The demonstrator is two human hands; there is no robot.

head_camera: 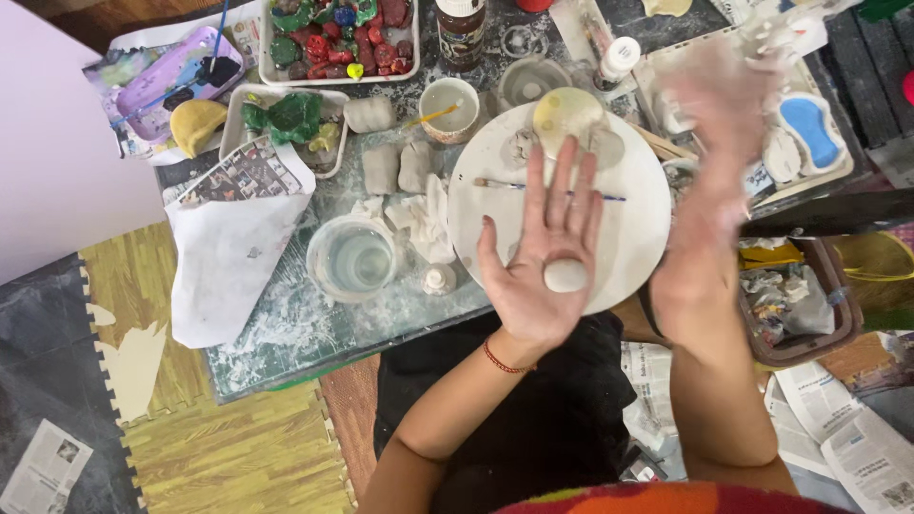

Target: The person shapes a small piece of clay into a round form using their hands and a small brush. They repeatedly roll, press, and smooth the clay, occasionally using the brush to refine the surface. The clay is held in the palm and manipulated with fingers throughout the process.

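Left hand (543,255) lies flat, palm up, cradling clay ball (566,276).

Low table (286,333) on foam floor mats (238,457)

Dark brown bottle (461,29), top centre of surface, paper label round its body, brown and cream print. Small white tube-like container (618,57) just right of it, white cap, label blurred, probably pale. Printed magazine page (246,171) at left, colour photo grid. Newspaper sheets (847,428) on floor lower right, another (43,466) lower left. No screens or signs.
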